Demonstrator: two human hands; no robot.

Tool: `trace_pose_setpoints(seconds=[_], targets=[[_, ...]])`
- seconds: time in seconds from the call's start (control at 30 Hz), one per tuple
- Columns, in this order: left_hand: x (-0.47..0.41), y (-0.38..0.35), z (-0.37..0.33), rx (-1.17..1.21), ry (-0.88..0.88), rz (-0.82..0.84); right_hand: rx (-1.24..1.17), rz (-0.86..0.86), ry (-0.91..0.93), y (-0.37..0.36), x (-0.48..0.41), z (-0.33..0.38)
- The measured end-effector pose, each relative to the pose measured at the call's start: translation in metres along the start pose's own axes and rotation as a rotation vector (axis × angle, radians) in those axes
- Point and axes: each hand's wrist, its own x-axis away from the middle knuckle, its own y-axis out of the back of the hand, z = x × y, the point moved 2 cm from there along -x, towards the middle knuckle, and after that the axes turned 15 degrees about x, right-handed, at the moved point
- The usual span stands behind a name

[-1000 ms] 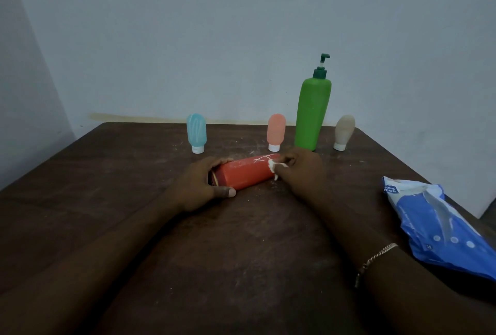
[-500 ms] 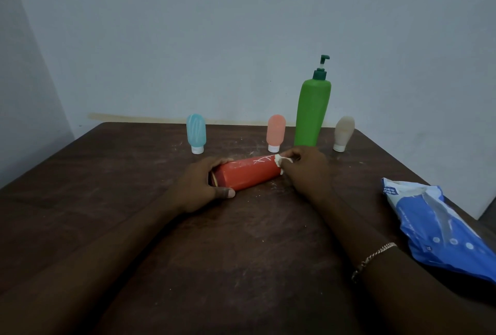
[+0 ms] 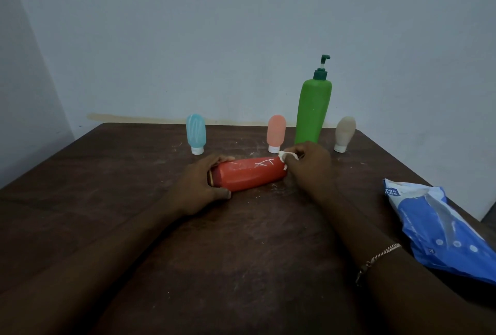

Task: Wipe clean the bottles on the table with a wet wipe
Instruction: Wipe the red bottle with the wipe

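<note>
While the red bottle (image 3: 249, 177) lies on its side across the middle of the dark wooden table (image 3: 107, 200), both hands close on its 2 ends. The left hand (image 3: 200, 187) wraps the bottle's left end, fingers curled over the top and thumb tucked along the near side, pinning it to the tabletop. The right hand (image 3: 308, 168) sits at the opposite end, its fingertips pinching a small crumpled white wet wipe (image 3: 285, 157) that touches the upper edge of the bottle's right end. White scribbled marks (image 3: 264, 163) cross the bottle's upper face just left of the wipe, and fainter white streaks show nearer the left hand. A thin chain bracelet (image 3: 378, 255) circles the right wrist.

Behind the hands, 4 more bottles stand upright in a row near the table's far edge: a pale blue squeeze tube (image 3: 196, 130) with white streaks on it, standing on its white cap at the left; a salmon-pink squeeze tube (image 3: 276, 130) just behind the wipe; a tall green pump bottle (image 3: 312, 109) directly behind the right hand; and a beige squeeze tube (image 3: 345, 130) at the right. A blue and white pack of wet wipes (image 3: 440, 230) lies flat at the table's right edge, well apart from the red bottle, beside the right forearm. White specks dot the tabletop around the bottle.
</note>
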Motion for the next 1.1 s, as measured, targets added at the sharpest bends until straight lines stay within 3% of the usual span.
trace_pose_setpoints(seconds=[0.13, 0.3, 0.43, 0.6, 0.77, 0.93, 1.1], targets=[[0.001, 0.001, 0.001, 0.044, -0.016, -0.051, 0.065, 0.081, 0.123, -0.004, 0.007, 0.011], [0.003, 0.0, 0.001, 0.064, -0.052, -0.078, -0.015, -0.005, 0.027, -0.001, 0.003, 0.006], [0.002, 0.001, 0.001, 0.068, -0.044, -0.073, 0.03, 0.055, 0.162, 0.001, 0.01, 0.019], [0.003, 0.0, 0.0, 0.064, -0.051, -0.075, 0.024, -0.036, 0.044, 0.004, 0.005, 0.007], [0.001, 0.001, 0.003, 0.064, -0.027, -0.072, -0.017, 0.064, 0.214, -0.002, 0.016, 0.03], [0.001, 0.001, 0.004, 0.053, -0.014, -0.071, -0.021, -0.041, 0.069, 0.006, 0.009, 0.011], [-0.001, 0.003, 0.008, 0.063, 0.005, -0.071, -0.022, 0.077, 0.224, -0.007, 0.02, 0.033]])
